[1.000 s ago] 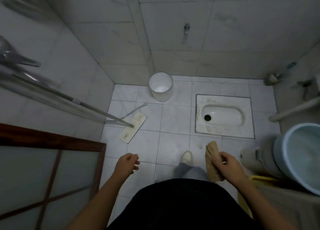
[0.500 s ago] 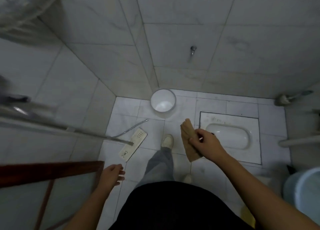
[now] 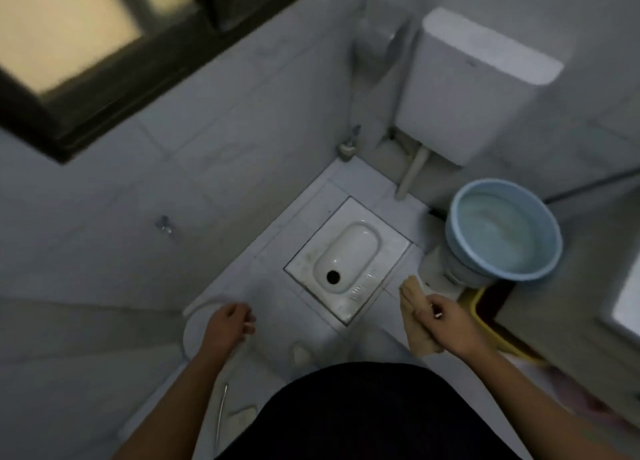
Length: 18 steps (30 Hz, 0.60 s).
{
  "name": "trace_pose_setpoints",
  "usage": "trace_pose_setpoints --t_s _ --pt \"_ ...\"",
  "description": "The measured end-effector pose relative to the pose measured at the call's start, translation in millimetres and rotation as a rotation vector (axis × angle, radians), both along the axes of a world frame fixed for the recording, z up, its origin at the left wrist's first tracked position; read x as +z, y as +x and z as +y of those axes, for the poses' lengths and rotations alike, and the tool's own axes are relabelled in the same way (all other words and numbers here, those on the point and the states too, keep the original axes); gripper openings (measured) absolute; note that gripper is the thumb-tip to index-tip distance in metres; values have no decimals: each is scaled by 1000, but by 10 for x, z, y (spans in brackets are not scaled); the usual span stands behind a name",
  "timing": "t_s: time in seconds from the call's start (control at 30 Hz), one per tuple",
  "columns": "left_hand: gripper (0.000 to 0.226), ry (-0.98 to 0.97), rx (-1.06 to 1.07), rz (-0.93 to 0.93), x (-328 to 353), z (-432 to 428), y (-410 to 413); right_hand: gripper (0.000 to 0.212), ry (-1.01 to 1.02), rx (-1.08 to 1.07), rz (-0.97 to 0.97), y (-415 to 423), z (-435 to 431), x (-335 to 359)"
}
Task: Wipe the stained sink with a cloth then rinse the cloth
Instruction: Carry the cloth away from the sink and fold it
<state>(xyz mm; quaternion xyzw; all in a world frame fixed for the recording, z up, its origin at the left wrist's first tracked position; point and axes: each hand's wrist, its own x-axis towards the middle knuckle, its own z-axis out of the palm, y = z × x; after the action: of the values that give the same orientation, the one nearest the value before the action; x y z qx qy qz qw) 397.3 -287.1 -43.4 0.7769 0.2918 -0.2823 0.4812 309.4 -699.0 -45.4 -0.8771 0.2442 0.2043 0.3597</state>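
Left hand [image 3: 227, 328] is hanging out in front of the body, its fingers loosely curled and gripping nothing. It is hovering over the curved rim of a white bin [image 3: 189, 312] that is standing on the tiled floor [image 3: 277, 307]. Up in the left wall a dark-framed window [image 3: 86, 44] is glowing yellow, and lower down a small metal tap [image 3: 164, 224] is sticking out of the tiles. Under the left forearm a thin metal rod [image 3: 221, 414] is lying on the floor. 1 pale shoe [image 3: 300, 354] is peeking out ahead of the dark clothing. Between the 2 hands and farther off, a white squat pan [image 3: 349, 255] is sitting flush in the floor, with a blurred toilet brush [image 3: 347, 146] standing in the corner beyond it. A white cistern [image 3: 478, 82] is hanging on the wall at the upper right. The right hand [image 3: 446, 321] is gripping the tan cloth [image 3: 410, 297], which is sticking up past the fingers and hanging below the palm, in the air above the floor tiles. Just beyond that hand a blue basin [image 3: 502, 227] is resting on a white container [image 3: 440, 269], and a yellow rim [image 3: 479, 316] is showing beside the wrist.
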Motion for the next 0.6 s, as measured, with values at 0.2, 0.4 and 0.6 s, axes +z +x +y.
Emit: trace_pose_setpoints --t_s 0.2,0.4,0.6 --pt "24 33 -331 -31 96 -569 1129 7 29 -292 38 -212 -354 -246" --pt "21 130 -426 51 13 -818 1578 10 124 -281 16 598 -481 -391" --pt "24 169 -313 67 111 -844 1978 14 210 -134 -75 1761 -602 -216"
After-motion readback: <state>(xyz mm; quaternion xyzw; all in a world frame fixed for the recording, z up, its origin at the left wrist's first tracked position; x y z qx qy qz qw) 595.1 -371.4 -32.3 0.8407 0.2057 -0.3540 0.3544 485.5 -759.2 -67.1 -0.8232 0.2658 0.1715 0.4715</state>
